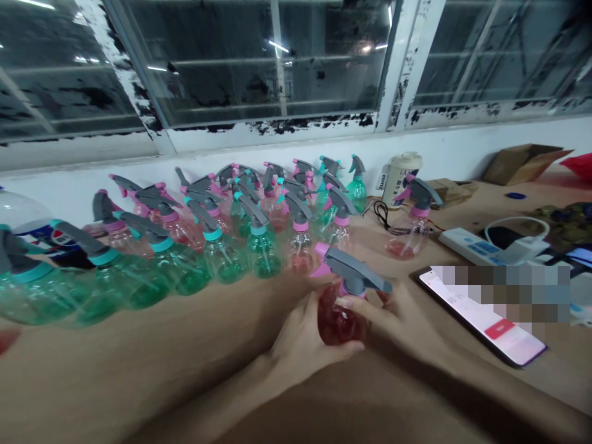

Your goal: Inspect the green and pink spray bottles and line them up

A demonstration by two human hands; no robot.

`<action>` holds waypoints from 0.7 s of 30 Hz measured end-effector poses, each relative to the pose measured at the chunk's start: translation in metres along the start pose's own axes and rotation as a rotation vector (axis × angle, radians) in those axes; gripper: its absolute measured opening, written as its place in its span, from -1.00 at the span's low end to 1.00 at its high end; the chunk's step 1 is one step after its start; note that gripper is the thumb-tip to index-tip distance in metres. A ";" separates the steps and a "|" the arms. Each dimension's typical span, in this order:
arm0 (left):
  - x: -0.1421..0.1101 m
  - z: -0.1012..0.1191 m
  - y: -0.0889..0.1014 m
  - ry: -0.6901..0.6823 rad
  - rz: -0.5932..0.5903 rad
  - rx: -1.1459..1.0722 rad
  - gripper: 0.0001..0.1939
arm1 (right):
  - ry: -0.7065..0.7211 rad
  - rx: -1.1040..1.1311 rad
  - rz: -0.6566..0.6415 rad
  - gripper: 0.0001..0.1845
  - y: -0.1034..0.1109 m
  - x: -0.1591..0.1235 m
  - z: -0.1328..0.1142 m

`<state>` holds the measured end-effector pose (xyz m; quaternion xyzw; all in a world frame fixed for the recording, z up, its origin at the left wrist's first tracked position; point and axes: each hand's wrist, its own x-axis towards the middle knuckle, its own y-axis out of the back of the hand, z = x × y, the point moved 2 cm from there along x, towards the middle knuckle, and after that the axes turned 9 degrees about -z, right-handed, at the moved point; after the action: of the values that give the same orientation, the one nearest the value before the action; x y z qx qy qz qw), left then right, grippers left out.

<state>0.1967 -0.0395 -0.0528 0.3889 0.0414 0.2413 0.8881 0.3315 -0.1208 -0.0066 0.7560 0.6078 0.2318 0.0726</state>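
Observation:
A spray bottle (338, 320) with a red body, pink collar and grey trigger head stands upright between my hands above the table. My left hand (298, 330) is wrapped round the lower body, its thumb across the near side. With its thumb at the pink collar, my right hand (393, 314) grips the neck; its other fingers are partly hidden behind the bottle. Behind are several more spray bottles in rows, such as a green one (264, 253) and a pink-collared one (301, 246). Another pink-collared spray bottle (411, 231) stands apart, to the right.
A lit phone (485, 327) lies right of my hands, beside a white power strip (469, 246) with a plugged charger. Farther back are a paper cup (401, 176) and a cardboard box (522, 163). A large Pepsi bottle (28, 213) is at the far left.

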 end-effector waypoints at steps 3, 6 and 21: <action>-0.001 -0.003 0.003 -0.011 -0.039 -0.047 -0.11 | 0.029 0.040 -0.128 -0.84 0.010 0.008 -0.001; -0.003 -0.004 0.005 -0.018 -0.069 -0.074 -0.09 | 0.044 0.076 -0.285 -0.87 0.014 0.011 -0.003; -0.003 0.001 0.000 -0.075 0.095 0.080 -0.13 | 0.291 -0.635 0.220 -0.82 -0.002 0.000 -0.008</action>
<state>0.1941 -0.0418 -0.0519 0.4343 -0.0007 0.2668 0.8604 0.3258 -0.1219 -0.0004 0.7158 0.4245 0.5205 0.1913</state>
